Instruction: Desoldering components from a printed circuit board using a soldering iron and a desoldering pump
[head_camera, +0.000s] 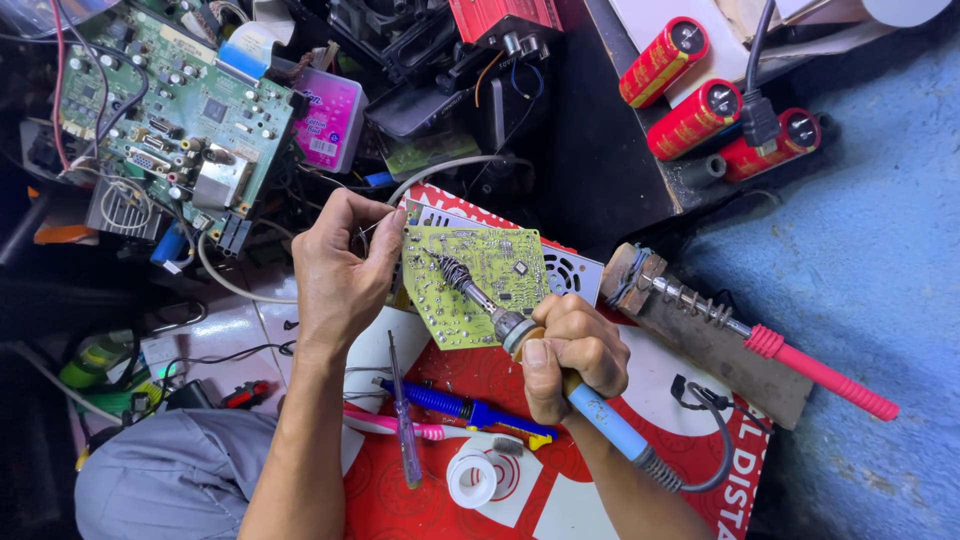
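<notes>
Yellow-green circuit board (478, 283) lies on a red-and-white tabletop (520, 500), and soldering looks to be under way: the right hand (565, 355), its grip wrapped around a blue-handled soldering iron (545, 362), rests the tip on the board, while the left hand (340, 265) pinches thin solder wire (385, 213) at the board's left edge. The next joint probably calls for steady feeding. Room is tight: screwdrivers (440, 410), a toothbrush (430, 432) and a solder spool (472, 478) lie near.
</notes>
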